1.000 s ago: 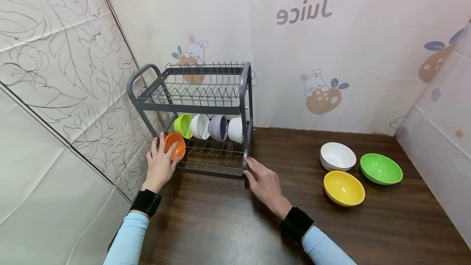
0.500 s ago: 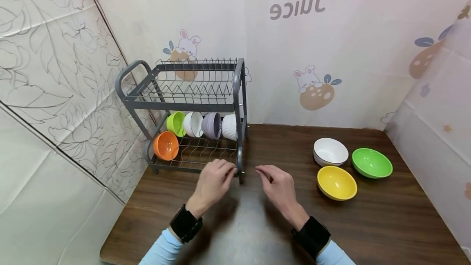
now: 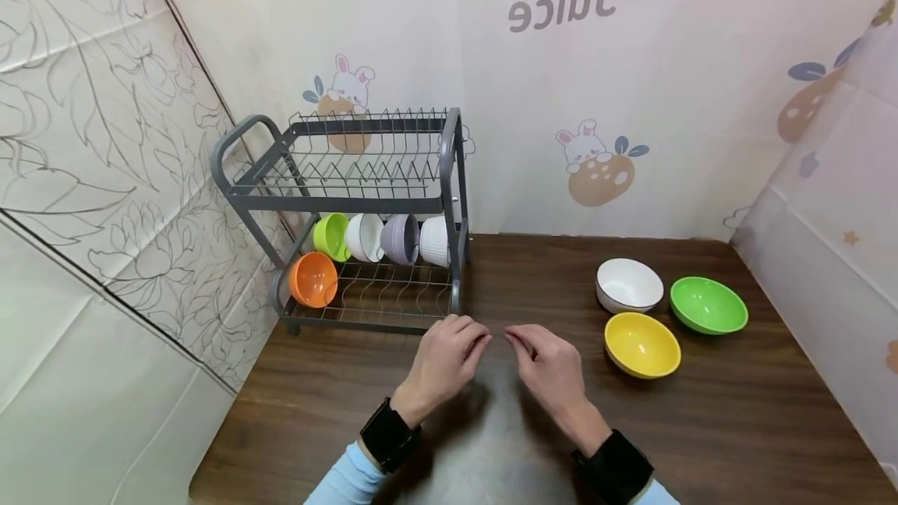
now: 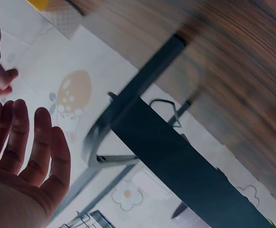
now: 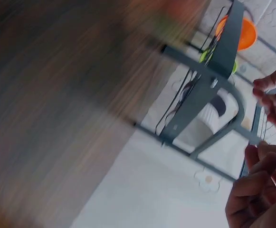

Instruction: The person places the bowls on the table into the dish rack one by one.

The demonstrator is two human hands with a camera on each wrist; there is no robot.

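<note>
My left hand hovers over the table just before the right front corner of a grey two-tier dish rack, fingers loosely curled, holding nothing. Facing it across a small gap is my right hand, its thumb near the bent fingers and nothing visible between them. An orange bowl leans at the left front of the lower tier. Behind it stand a lime green cup, a white cup, a purple cup and a ribbed white cup, all tipped on their sides.
On the right side of the wooden table are a white bowl, a green bowl and a yellow bowl. Patterned wall sheets stand close behind the rack and at its left.
My left hand has let go of the orange bowl and come right, towards my right hand. The right hand has left the rack's front corner. The orange bowl stays in the rack.
</note>
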